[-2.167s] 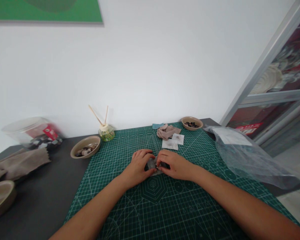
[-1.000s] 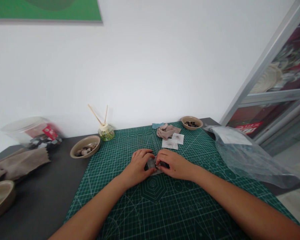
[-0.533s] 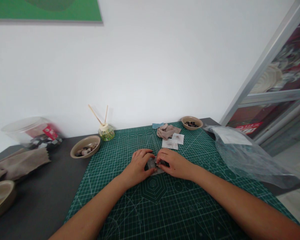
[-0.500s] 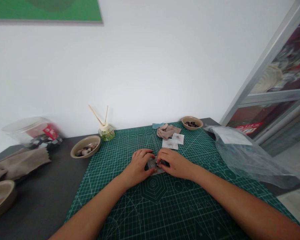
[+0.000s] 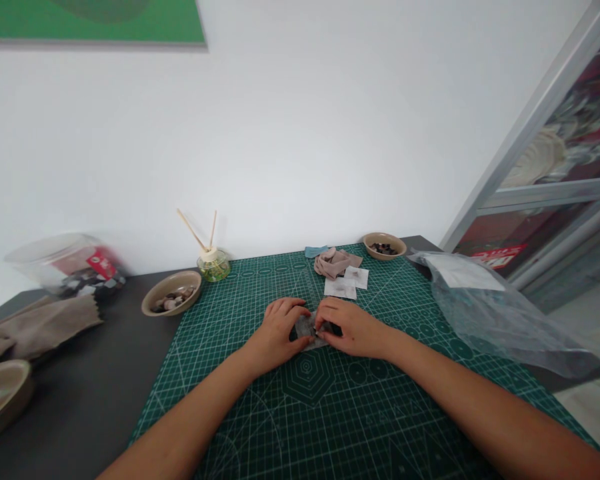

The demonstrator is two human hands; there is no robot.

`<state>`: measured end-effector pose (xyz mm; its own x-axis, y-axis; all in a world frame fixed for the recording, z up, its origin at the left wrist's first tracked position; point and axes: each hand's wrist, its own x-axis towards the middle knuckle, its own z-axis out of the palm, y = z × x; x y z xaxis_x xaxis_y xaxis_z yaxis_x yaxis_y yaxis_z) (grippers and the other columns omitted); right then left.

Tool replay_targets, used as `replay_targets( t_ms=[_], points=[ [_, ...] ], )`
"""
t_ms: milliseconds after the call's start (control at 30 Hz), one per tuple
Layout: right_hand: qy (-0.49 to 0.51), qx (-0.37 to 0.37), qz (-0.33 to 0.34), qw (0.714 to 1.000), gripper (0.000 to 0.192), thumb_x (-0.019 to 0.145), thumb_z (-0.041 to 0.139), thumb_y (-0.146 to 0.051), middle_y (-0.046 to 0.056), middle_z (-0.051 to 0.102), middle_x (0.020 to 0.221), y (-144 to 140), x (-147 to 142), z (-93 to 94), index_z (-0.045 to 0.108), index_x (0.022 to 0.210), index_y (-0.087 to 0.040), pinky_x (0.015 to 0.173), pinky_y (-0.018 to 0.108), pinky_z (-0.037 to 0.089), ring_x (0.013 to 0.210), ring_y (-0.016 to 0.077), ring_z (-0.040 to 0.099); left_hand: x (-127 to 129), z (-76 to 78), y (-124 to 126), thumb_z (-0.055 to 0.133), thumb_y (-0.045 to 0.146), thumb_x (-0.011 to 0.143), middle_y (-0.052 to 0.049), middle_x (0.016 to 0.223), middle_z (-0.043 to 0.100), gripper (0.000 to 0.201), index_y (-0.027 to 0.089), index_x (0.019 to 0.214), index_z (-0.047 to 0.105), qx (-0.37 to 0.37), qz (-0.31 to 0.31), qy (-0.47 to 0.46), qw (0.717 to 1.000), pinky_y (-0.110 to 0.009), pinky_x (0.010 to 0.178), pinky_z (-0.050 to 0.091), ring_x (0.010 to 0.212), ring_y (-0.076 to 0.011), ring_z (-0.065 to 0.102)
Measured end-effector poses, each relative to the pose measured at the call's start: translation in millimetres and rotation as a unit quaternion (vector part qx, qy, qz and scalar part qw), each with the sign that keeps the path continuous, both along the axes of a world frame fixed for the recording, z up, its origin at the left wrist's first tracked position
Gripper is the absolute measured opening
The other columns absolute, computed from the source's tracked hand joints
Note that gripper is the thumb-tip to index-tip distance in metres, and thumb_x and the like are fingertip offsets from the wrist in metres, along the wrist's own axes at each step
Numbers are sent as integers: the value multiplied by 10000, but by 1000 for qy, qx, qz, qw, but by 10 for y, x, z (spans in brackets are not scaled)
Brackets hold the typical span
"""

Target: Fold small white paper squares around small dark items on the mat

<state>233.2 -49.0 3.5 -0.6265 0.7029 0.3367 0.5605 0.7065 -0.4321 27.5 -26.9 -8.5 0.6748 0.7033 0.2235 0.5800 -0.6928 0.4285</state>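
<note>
While both hands meet at the middle of the green gridded cutting mat (image 5: 330, 413), the left hand (image 5: 276, 331) and the right hand (image 5: 349, 328) pinch a small grey translucent packet (image 5: 307, 329) between their fingertips, pressing it flat against the mat; something dark shows inside it, too small to make out. Beyond the grip lie two white square sachets (image 5: 347, 283), a crumpled beige cloth (image 5: 333, 261) and a small blue scrap (image 5: 314, 251), all soft and flat. Farther back, to the right, a tan round ceramic bowl (image 5: 384, 245) holds dark pieces; to the left of the grip a second tan bowl (image 5: 171, 301) holds mixed pale and dark pebbles, just beside a glass reed diffuser (image 5: 211, 261) with two wooden sticks. Well to the left, a clear plastic jar (image 5: 70, 264) lies tilted with dark and white bits inside. Right of the grip, a crinkled clear plastic bag (image 5: 490, 310) overhangs the mat's edge. The mat nearer than the hands is bare around the forearms.
</note>
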Motion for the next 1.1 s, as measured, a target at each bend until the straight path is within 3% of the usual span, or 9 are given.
replay_targets(
  t_ms=[267,467,667,833,1100],
  points=[
    [-1,0,-21,1000,122,774,587,-73,51,573,880,-7,14,15,581,852,-166,748,308,442,832,182,532,2,10,-4,680,228,770,-79,1248,522,311,216,1059,565,-1,0,-1,1000,-476,1025,311,1207,-282,425],
    [4,0,15,1000,106,775,602,-86,51,577,892,-8,4,2,581,846,-163,759,299,439,860,182,528,-5,-7,0,667,240,783,-70,1245,523,299,214,1065,571,7,-1,-5,1000,-457,1024,322,1200,-270,432],
    [3,5,-18,1000,117,775,592,-70,54,577,879,9,12,4,581,852,-157,760,312,439,843,185,530,-9,-22,3,677,219,773,-74,1251,517,326,211,1078,561,8,-2,-5,1000,-464,1031,309,1206,-270,421],
    [5,-1,14,1000,114,774,595,-81,54,579,886,-10,2,12,582,849,-166,753,307,443,844,184,530,-4,1,-4,672,228,781,-75,1251,517,315,217,1075,557,0,-2,-2,1000,-472,1028,307,1205,-272,424],
    [-3,1,-17,1000,107,777,602,-96,46,575,868,-2,24,19,582,852,-170,760,313,443,838,185,531,-8,-23,9,670,239,781,-69,1249,518,319,223,1077,553,9,-4,-6,1000,-463,1026,312,1204,-271,424]
  ],
)
